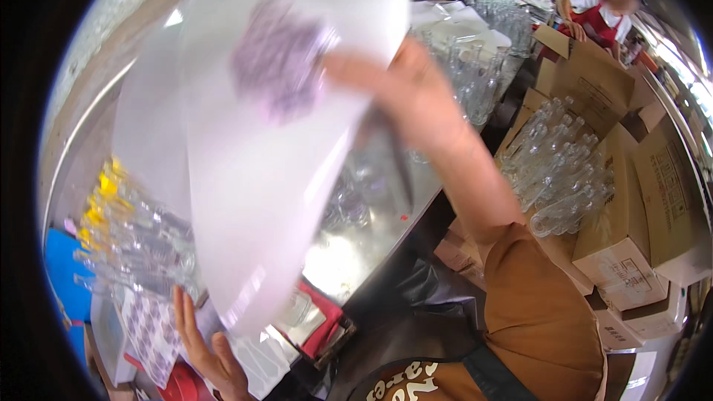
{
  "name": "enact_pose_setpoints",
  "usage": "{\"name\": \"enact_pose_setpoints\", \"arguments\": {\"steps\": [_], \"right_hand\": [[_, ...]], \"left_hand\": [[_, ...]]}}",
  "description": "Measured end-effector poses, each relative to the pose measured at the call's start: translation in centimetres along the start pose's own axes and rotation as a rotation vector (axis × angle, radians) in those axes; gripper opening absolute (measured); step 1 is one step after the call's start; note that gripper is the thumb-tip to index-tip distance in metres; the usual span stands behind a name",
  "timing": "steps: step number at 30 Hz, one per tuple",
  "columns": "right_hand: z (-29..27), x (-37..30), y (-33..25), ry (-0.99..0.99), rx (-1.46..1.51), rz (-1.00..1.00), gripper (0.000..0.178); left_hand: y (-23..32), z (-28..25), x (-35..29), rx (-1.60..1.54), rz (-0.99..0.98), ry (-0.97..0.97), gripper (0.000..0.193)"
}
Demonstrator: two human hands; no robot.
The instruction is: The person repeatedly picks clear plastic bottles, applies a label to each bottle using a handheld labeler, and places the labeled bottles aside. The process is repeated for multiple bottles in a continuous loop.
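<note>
A large white translucent sheet (pixel 252 178), blurred by motion, is raised over the metal table and bears a purple patterned patch (pixel 278 59). My right hand (pixel 405 82) is closed at the sheet's right edge, its fingers smeared by motion. Below that hand shows a dark, slim, pointed blade-like tool (pixel 401 167); whether the hand also grips it I cannot tell. My left hand (pixel 208 349) is open at the lower left, fingers stretched, apart from the sheet's lower tip. Beside it lies a printed sheet with rows of purple motifs (pixel 148 330).
Clear glass bottles (pixel 148 245), some with yellow tops, crowd the table's left side. More glassware (pixel 475 82) stands at the back. Right of the table, an open carton (pixel 624 200) stands by piled glass bottles (pixel 557 171). Another person (pixel 598 18) in red works at the far right.
</note>
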State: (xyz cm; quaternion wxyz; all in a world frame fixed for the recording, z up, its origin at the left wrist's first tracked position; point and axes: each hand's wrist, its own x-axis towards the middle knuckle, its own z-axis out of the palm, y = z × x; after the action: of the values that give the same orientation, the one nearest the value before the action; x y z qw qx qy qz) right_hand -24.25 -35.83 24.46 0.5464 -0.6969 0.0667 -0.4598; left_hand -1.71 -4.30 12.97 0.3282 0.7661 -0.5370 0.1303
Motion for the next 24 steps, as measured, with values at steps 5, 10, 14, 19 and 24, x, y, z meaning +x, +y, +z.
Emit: {"name": "enact_pose_setpoints", "arguments": {"steps": [5,10,14,19,24], "right_hand": [[-13.8,7.8,-0.4,0.468,0.109,-0.246,0.024],[-39.3,16.2,5.6,0.599,0.321,-0.190,0.015],[-52.9,15.2,4.3,0.584,0.212,0.167,0.053],[-39.8,10.6,10.0,0.350,-0.135,0.227,0.050],[-19.9,2.2,9.0,0.110,-0.379,0.127,0.047]], "left_hand": [[0.1,2.3,0.3,-0.151,0.036,0.073,0.056],[0.6,4.1,0.5,-0.189,-0.001,0.077,0.047],[0.4,5.5,-0.5,-0.341,-0.067,0.127,0.045],[-0.6,4.0,-3.6,-0.250,-0.341,0.096,0.049],[-8.4,4.2,-10.3,0.063,-0.466,0.232,0.047]]}}
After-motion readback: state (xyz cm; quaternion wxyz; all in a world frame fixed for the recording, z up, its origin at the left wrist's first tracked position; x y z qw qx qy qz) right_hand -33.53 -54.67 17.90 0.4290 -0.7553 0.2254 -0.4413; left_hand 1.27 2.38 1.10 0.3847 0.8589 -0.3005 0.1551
